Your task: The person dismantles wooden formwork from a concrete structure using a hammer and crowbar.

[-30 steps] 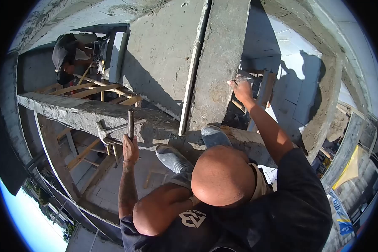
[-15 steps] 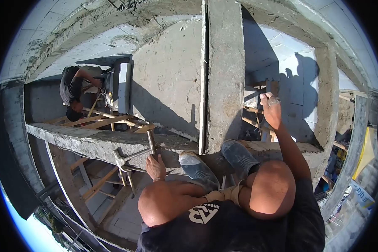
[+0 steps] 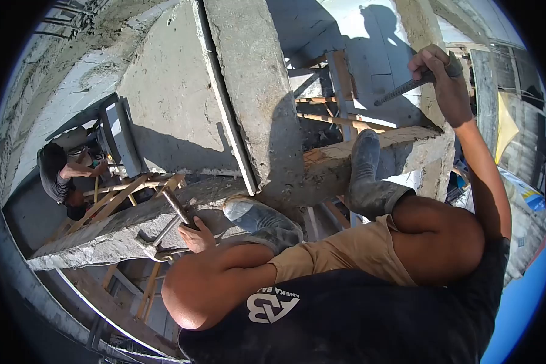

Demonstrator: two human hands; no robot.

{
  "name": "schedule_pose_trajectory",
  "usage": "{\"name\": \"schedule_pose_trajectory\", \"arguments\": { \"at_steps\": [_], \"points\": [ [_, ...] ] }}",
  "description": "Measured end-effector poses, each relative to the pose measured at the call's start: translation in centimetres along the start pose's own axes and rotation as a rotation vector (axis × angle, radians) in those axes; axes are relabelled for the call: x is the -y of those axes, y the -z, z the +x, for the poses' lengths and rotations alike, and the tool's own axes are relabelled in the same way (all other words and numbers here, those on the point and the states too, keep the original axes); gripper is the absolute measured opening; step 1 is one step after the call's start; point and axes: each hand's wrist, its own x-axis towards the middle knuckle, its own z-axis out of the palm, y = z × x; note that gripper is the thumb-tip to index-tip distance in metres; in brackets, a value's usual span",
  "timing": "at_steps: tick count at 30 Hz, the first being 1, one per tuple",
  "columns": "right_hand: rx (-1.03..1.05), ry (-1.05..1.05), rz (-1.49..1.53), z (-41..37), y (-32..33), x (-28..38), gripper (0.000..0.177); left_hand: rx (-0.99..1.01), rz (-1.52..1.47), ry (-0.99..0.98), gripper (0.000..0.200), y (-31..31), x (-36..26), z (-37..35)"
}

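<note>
My left hand (image 3: 197, 235) is beside my left knee, its fingers closed round the lower end of a short metal bar (image 3: 176, 205). Touching that bar is the shaft of a hammer-like metal tool (image 3: 147, 244), which lies at the edge of the concrete beam (image 3: 112, 233). At the upper right, my raised right hand (image 3: 440, 68) grips a ribbed metal rod (image 3: 400, 91) that points left and slightly down. My booted feet rest on the concrete, one near the left hand and the other farther right.
A wide concrete beam (image 3: 252, 79) runs away from me, with a narrow gap along its left side. Openings with wooden props (image 3: 346, 121) lie beyond and below the beams. Another person (image 3: 57, 173) bends over at the far left. A pale block (image 3: 122, 139) stands near that person.
The view has turned and shifted right. My right hand is farther out to the right, and its rod now shows clearly. My right foot has moved outward along the beam.
</note>
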Motion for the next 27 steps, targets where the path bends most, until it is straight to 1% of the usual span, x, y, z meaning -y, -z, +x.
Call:
{"name": "schedule_pose_trajectory", "arguments": {
  "at_steps": [1,3,4,7,8,9,11,13,14,15,16,17,18,19,20,21,23,24,25,26,27],
  "points": [
    [-0.006,-0.015,0.006,-0.3,-0.1,-0.4,0.028,0.002,0.008,0.023,0.022,-0.3,-0.1,0.2],
    [0.036,0.051,0.088,-1.0,0.2,-1.0,0.027,-0.006,0.024,0.089,0.022,-1.5,-0.3,0.5],
    [0.073,0.056,0.08,-1.2,0.7,-1.2,0.027,-0.011,0.025,0.143,0.022,-2.3,-0.2,0.5],
    [0.048,0.004,0.202,-2.6,1.6,-1.9,0.026,-0.055,0.046,0.383,0.022,-5.6,0.3,-0.8],
    [0.044,-0.045,0.247,-3.2,2.0,-2.4,0.026,-0.069,0.038,0.468,0.022,-6.9,0.2,-1.4],
    [0.027,-0.056,0.266,-3.7,2.3,-3.4,0.026,-0.101,0.028,0.569,0.023,-8.8,-0.8,-1.8],
    [-0.009,-0.005,0.291,-4.6,3.0,-5.5,0.024,-0.163,0.003,0.746,0.023,-11.8,-2.0,-2.9],
    [-0.061,-0.073,0.296,-5.5,3.6,-7.5,0.023,-0.177,-0.035,0.867,0.025,-13.3,-2.2,-3.7],
    [-0.082,-0.123,0.405,-5.7,4.0,-8.8,0.022,-0.161,-0.059,0.894,0.025,-13.4,-1.2,-3.5],
    [-0.097,-0.169,0.523,-5.9,4.4,-9.8,0.021,-0.147,-0.078,0.969,0.026,-13.9,-0.6,-5.1],
    [-0.166,-0.202,0.58,-6.0,4.8,-10.5,0.022,-0.127,-0.098,1.021,0.027,-14.3,0.6,-5.6],
    [-0.164,-0.211,0.607,-6.1,5.4,-11.3,0.022,-0.098,-0.112,1.069,0.027,-14.0,2.7,-6.3],
    [-0.201,-0.212,0.708,-6.3,6.3,-12.4,0.024,-0.062,-0.124,1.106,0.028,-13.1,5.5,-6.9],
    [-0.244,-0.208,0.808,-6.2,6.8,-13.2,0.026,-0.018,-0.148,1.132,0.029,-11.0,9.7,-7.1],
    [-0.31,-0.237,0.868,-5.9,6.9,-13.4,0.03,-0.007,-0.133,1.135,0.03,-9.2,11.8,-6.6],
    [-0.305,-0.234,0.892,-5.6,6.6,-14.0,0.03,-0.001,-0.103,1.128,0.031,-7.4,13.2,-6.1],
    [-0.353,-0.197,0.931,-5.1,6.3,-15.2,0.032,0.012,0.028,1.003,0.033,-2.6,15.5,-2.2],
    [-0.359,-0.256,0.944,-4.6,5.8,-14.1,0.034,0.031,0.128,0.887,0.033,-1.8,15.0,0.6],
    [-0.358,-0.25,0.955,-4.4,5.1,-13.8,0.034,0.047,0.225,0.768,0.034,-0.8,14.0,4.5],
    [-0.329,-0.225,0.974,-4.4,4.3,-13.7,0.035,0.099,0.418,0.49,0.037,-0.7,13.3,8.2],
    [-0.304,-0.199,0.991,-4.4,3.6,-13.6,0.035,0.073,0.473,0.407,0.038,-1.6,12.9,11.9]
  ]
}}
